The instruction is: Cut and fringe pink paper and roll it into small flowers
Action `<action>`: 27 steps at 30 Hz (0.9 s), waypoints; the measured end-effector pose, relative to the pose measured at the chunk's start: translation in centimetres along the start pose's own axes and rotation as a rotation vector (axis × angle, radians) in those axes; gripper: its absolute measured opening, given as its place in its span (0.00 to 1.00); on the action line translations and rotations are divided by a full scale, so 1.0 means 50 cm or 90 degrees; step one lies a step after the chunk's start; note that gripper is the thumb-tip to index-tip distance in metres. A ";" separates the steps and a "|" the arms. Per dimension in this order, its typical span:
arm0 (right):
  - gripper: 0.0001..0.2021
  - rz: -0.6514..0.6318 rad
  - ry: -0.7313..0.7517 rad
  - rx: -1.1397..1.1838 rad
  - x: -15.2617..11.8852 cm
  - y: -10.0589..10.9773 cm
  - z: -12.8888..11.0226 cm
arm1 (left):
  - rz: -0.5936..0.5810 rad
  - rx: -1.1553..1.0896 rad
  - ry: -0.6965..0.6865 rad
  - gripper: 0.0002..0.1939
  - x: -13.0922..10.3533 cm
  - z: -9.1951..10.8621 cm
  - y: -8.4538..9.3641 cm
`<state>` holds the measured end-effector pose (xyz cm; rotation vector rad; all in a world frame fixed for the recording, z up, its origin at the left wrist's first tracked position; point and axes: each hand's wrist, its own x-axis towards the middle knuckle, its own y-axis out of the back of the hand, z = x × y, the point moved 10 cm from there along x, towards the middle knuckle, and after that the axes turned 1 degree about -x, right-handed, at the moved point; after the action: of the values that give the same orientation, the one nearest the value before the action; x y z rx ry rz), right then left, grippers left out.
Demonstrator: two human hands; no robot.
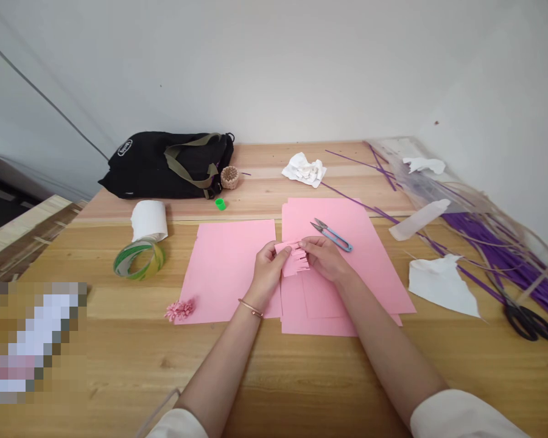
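A small piece of pink paper (295,263), cut into a fringe along its right side, is held up between my two hands. My left hand (270,266) pinches its plain left part under the thumb. With thumb and fingertips, my right hand (325,258) grips the upper right strips. Beneath them lie pink paper sheets (338,292), and another pink sheet (231,267) lies to the left. Blue-handled thread snips (331,235) rest on the right sheets, just beyond my right hand. A curled pink fringed paper flower (179,309) sits at the left sheet's near corner.
Tape rolls (139,260), a white paper roll (149,220) and a green cap (220,204) stand left. Behind them are a black bag (164,164) and a small woven basket (229,177). Crumpled tissue (305,170), purple strips (493,243) and black-handled scissors (530,320) lie toward the right.
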<state>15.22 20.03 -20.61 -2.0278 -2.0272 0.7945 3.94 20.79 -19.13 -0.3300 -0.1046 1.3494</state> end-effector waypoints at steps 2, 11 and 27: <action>0.12 -0.001 -0.001 -0.007 0.000 0.001 0.001 | 0.001 0.003 0.002 0.10 0.000 -0.001 0.000; 0.13 0.013 -0.008 -0.016 -0.001 0.009 0.004 | 0.003 0.009 0.004 0.10 0.000 -0.001 0.001; 0.14 -0.008 -0.005 -0.023 -0.002 0.002 0.000 | 0.003 0.000 0.018 0.12 0.002 -0.012 0.003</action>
<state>15.33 19.93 -20.63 -2.0314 -2.0721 0.7700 3.98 20.81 -19.74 -0.3486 -0.0806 1.3486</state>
